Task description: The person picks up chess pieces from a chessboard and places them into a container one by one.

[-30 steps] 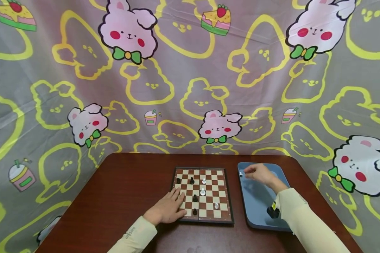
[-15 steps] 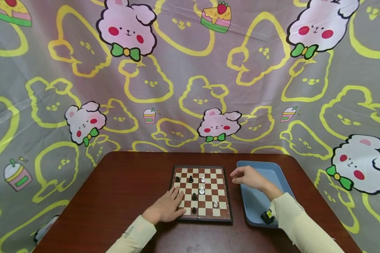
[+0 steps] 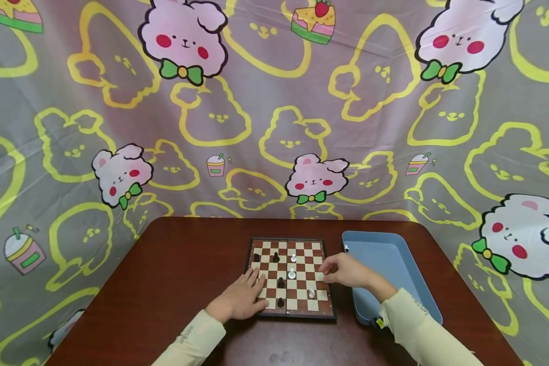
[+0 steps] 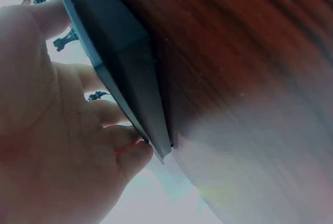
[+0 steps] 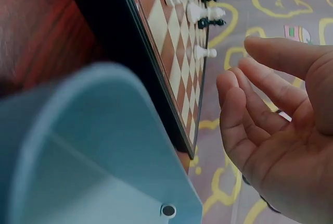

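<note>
A brown-and-cream chessboard (image 3: 299,305) lies on the table with several black and white chess pieces standing on it. My left hand (image 3: 240,297) rests on its left edge, fingers spread over the rim; the left wrist view shows the fingers (image 4: 106,112) along the dark side wall. Over the board's right edge hovers my right hand (image 3: 345,270), its fingers loosely bent and nothing between thumb and fingertips in the right wrist view. Nearest to it are a white piece (image 3: 311,293) toward the front and a white pawn (image 3: 292,273) in the middle.
Just right of the board stands a blue tray (image 3: 421,277), partly under my right forearm. A small white piece (image 3: 346,248) lies at its left wall; in the right wrist view its round dark-centred base (image 5: 168,211) shows. A patterned curtain (image 3: 256,127) hangs around the table (image 3: 178,264).
My right hand has moved left from above the tray to the board's right edge, while the white piece stays in the tray. The left hand keeps its place on the board.
</note>
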